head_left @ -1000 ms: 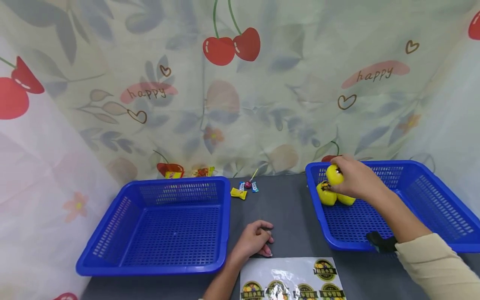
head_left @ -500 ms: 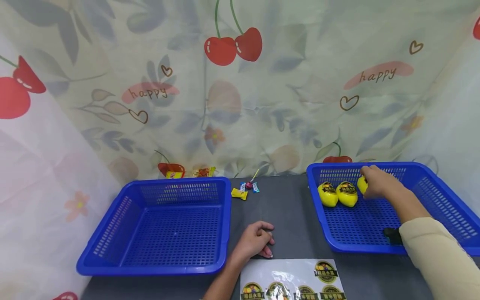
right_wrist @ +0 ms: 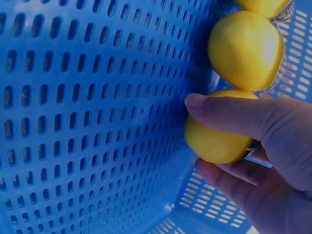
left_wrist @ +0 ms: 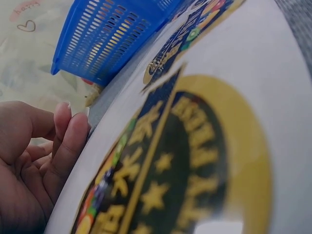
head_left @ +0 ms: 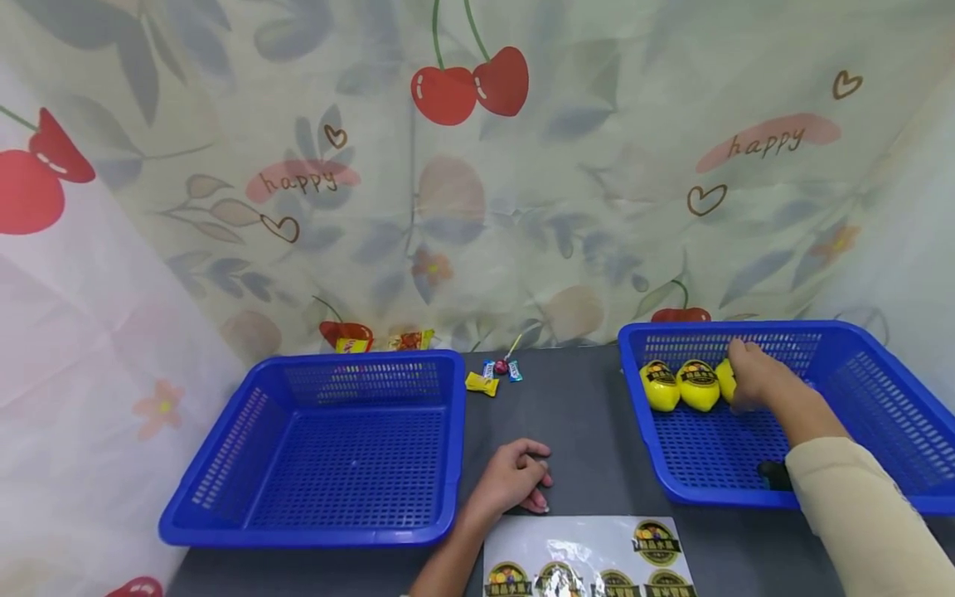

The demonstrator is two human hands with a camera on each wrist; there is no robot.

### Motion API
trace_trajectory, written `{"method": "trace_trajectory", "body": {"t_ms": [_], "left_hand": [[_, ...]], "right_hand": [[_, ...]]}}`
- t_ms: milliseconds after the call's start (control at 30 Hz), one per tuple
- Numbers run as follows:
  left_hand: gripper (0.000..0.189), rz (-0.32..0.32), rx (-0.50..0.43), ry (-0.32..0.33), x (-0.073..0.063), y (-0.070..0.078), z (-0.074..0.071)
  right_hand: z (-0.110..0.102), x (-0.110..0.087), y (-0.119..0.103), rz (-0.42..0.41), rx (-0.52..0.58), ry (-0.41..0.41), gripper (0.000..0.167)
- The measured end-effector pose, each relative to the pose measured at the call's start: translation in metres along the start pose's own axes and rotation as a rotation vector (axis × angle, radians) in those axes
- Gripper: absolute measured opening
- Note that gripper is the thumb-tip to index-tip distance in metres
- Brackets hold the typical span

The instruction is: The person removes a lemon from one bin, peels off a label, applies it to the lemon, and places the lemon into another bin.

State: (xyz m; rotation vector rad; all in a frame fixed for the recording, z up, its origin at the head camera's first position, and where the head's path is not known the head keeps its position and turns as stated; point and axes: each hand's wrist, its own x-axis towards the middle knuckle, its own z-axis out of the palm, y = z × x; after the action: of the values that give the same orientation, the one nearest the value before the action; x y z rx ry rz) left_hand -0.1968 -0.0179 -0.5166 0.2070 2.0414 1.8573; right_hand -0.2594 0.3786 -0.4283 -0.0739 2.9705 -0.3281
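My right hand (head_left: pixel 764 380) is inside the right blue basket (head_left: pixel 888 348), its thumb and fingers gripping a yellow lemon (right_wrist: pixel 218 139). Beside it, in a row along the far left of the basket, stand two more lemons (head_left: pixel 698 386) (head_left: pixel 660 388) with black and gold stickers facing up. The right wrist view shows the held lemon touching or almost touching its neighbour (right_wrist: pixel 245 50). On the dark table between the baskets rests my left hand (head_left: pixel 511 479), fingers loosely bent and holding nothing. Just below it lies a white sheet of round fruit stickers (head_left: pixel 582 531).
A second blue basket (head_left: pixel 346 531) stands on the left. Small wrapped candies (head_left: pixel 481 384) and a lollipop (head_left: pixel 501 366) lie at the back between the baskets. Snack packets (head_left: pixel 410 341) show behind the left basket. A printed curtain (head_left: pixel 448 249) hangs behind the table.
My right hand has moved right and down with the lemon, from above the other two to beside them in the row. The left hand stays put; the view has shifted slightly.
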Motion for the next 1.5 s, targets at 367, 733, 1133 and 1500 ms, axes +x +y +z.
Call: {"method": "trace_trajectory", "body": {"t_ms": [367,733,1133,1500], "left_hand": [[0.025,0.011,0.001,0.005,-0.002,0.003,-0.002],[0.025,0.013,0.015,0.016,-0.004,0.002,-0.001],[0.023,0.022,0.016,-0.003,-0.007,0.004,0.0],[0.024,0.024,0.041,0.015,-0.007,0.005,0.0]], "right_hand": [[0.001,0.003,-0.002,-0.015,-0.024,0.0,0.075],[-0.008,-0.001,-0.006,0.046,0.041,-0.089,0.104],[-0.005,0.001,0.001,-0.024,0.009,-0.052,0.07],[-0.004,-0.001,0.001,-0.054,0.025,-0.005,0.074]]}}
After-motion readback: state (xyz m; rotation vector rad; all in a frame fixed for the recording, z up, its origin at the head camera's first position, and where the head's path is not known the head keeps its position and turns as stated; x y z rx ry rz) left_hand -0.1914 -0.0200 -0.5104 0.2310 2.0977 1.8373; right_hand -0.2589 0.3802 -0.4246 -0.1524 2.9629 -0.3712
